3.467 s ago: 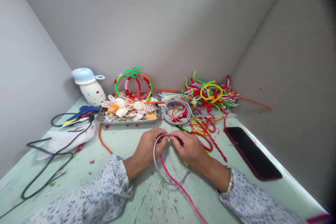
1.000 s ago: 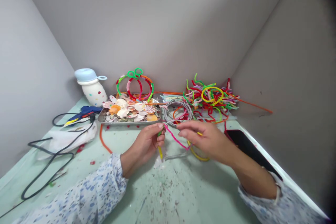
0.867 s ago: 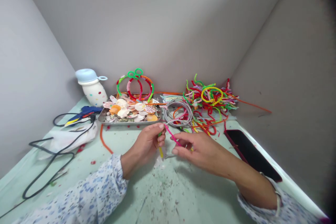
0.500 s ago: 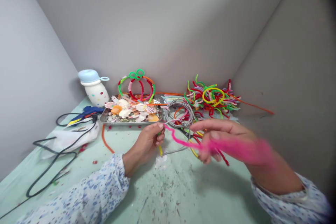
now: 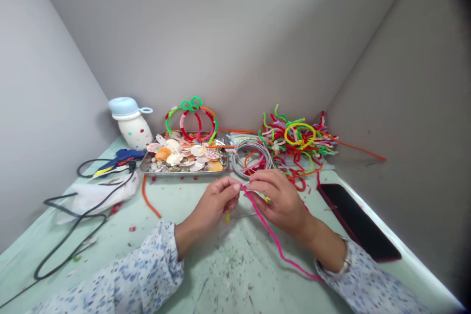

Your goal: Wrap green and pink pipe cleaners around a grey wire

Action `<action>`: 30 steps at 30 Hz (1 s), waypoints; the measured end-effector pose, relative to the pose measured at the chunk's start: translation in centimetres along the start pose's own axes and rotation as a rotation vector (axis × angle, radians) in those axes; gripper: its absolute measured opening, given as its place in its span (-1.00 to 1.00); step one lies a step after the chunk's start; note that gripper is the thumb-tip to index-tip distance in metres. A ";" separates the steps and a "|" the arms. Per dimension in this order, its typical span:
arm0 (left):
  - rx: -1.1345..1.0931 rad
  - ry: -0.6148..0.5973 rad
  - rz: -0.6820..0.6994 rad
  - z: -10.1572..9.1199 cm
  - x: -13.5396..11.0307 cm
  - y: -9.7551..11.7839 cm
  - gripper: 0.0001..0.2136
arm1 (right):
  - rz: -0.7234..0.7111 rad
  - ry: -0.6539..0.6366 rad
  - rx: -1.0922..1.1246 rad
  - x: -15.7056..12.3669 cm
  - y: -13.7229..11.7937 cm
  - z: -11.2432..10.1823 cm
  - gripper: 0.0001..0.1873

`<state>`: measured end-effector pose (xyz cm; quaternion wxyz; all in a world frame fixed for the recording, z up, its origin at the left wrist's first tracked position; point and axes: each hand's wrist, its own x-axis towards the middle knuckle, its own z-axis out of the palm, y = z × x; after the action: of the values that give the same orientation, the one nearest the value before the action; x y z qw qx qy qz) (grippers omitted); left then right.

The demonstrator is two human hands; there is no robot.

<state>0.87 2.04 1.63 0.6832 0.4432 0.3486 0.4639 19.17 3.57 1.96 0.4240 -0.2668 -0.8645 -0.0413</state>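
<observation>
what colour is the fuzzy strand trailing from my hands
The fuzzy strand is bright pink, best seen in the head view.

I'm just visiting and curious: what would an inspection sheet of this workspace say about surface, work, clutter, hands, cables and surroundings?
Surface: pale green tabletop, specked and stained.
Work: pink fuzzy strand running from the fingertips towards the right sleeve.
Clutter: shells in a metal tray, grey wire coil, heaped fuzzy strands, phone, bottle.
Hands: left hand pinches the strand's upper end; right hand close beside, its grip partly hidden.
Cables: dark cable loosely looped at left, crossing white plastic.
Surroundings: grey walls; other people, nothing seen.
</observation>
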 end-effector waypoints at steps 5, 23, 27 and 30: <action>0.121 -0.041 0.047 0.0 -0.1 -0.1 -0.84 | -0.082 0.038 -0.066 -0.3 -0.1 -0.2 -0.76; 0.100 -0.025 -0.010 0.0 -0.2 0.3 -0.90 | -0.188 0.059 -0.049 -0.5 -0.4 -0.5 -0.77; 0.104 -0.016 -0.013 0.1 -0.2 0.4 -0.91 | -0.178 0.050 -0.047 -0.5 -0.4 -0.5 -0.77; 0.118 -0.019 -0.006 0.1 -0.3 0.4 -0.92 | -0.181 0.052 -0.039 -0.5 -0.5 -0.6 -0.77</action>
<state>0.72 1.83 2.08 0.6604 0.4860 0.3702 0.4365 19.56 2.77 2.02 0.4355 -0.1946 -0.8728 -0.1033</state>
